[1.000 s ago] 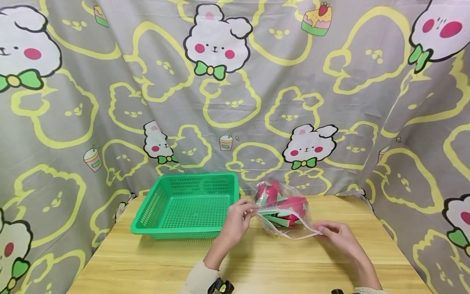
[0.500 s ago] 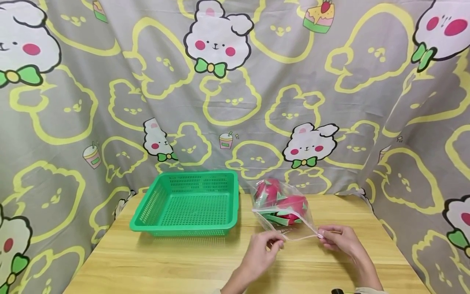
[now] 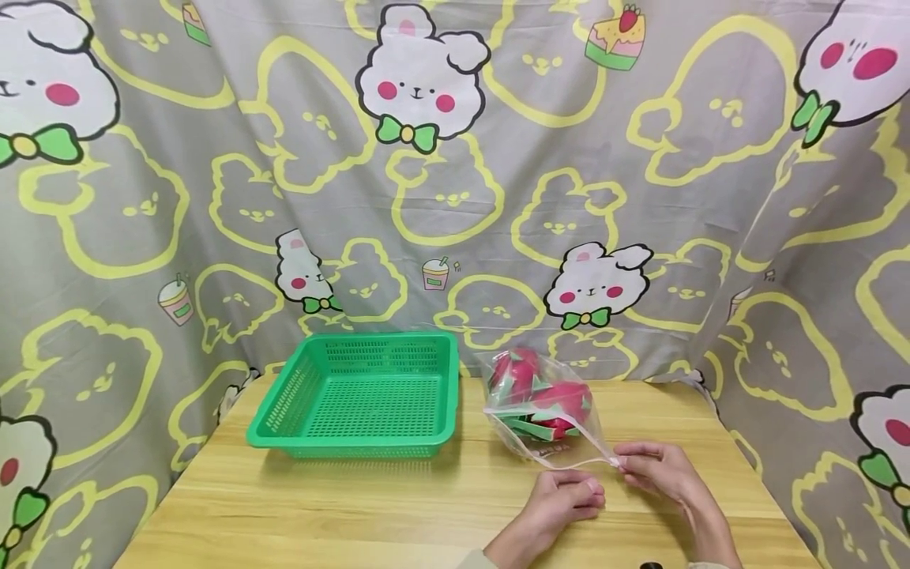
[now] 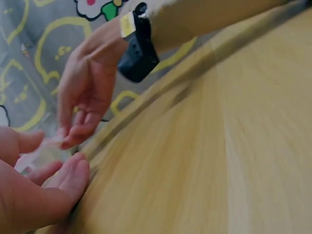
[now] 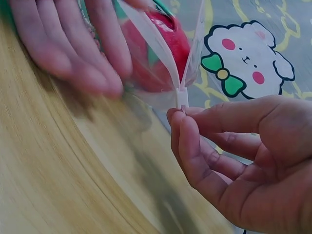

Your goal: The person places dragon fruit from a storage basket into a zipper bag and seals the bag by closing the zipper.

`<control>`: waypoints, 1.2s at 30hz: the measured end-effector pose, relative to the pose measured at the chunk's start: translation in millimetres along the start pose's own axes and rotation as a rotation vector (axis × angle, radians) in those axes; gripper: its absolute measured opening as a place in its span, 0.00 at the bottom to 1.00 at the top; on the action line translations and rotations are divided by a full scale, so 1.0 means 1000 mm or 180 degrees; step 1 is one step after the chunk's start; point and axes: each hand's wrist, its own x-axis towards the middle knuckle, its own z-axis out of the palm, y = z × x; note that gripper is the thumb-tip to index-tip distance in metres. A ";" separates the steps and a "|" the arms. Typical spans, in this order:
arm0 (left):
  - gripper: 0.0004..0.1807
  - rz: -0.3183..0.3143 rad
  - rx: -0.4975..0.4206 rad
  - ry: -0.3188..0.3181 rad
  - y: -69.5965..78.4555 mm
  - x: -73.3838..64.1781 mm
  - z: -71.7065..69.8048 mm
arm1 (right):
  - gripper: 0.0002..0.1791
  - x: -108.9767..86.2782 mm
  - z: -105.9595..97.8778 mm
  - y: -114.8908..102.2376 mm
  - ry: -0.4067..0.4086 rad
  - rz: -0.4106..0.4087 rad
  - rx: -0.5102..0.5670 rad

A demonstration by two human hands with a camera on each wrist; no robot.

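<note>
A clear plastic zip bag [image 3: 513, 442] lies on the table right of centre, its mouth toward me and parted. Inside are two pink-red, green-tipped pieces that look like dragon fruit [image 3: 562, 397], plus flat green pieces below them. My right hand [image 3: 661, 474] pinches the bag's right corner between thumb and fingers, at the white zip slider [image 5: 181, 99]. Just in front of the bag's mouth hovers my left hand [image 3: 558, 506], fingers loosely bent and thumb apart from them in the left wrist view [image 4: 46, 180]. Nothing shows in that hand.
A green plastic basket [image 3: 444, 431] with slotted walls stands on the wooden table [image 3: 341, 514], left of the bag. Behind and at both sides hangs a grey curtain [image 3: 441, 221] with cartoon rabbits. A dark wrist device [image 4: 139, 61] sits on the right wrist.
My left hand has let go of the bag's left side and moved right and toward me, close to my right hand. The right hand keeps its pinch on the corner.
</note>
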 end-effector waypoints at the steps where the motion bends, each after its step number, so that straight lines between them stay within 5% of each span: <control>1: 0.12 -0.0025 -0.0071 0.0086 -0.002 0.002 0.005 | 0.13 0.000 0.001 0.000 0.0021 -0.0027 -0.0051; 8: 0.04 0.0053 -0.0306 0.0809 -0.008 0.023 0.033 | 0.16 0.000 0.003 -0.003 0.0146 -0.0171 -0.0345; 13: 0.08 0.0138 -0.0625 0.1349 -0.006 0.034 0.050 | 0.14 0.000 0.006 -0.004 0.0217 -0.0152 -0.0403; 19: 0.12 0.0176 -0.0661 0.1838 -0.005 0.041 0.061 | 0.14 0.000 0.007 -0.004 0.0255 -0.0149 -0.0458; 26: 0.15 0.0219 -0.0653 0.2054 -0.004 0.044 0.066 | 0.10 -0.001 0.008 -0.005 0.0263 -0.0101 -0.0366; 36: 0.15 0.0134 -0.0770 0.2087 -0.004 0.047 0.065 | 0.04 0.000 0.005 -0.004 0.0143 -0.0147 -0.0406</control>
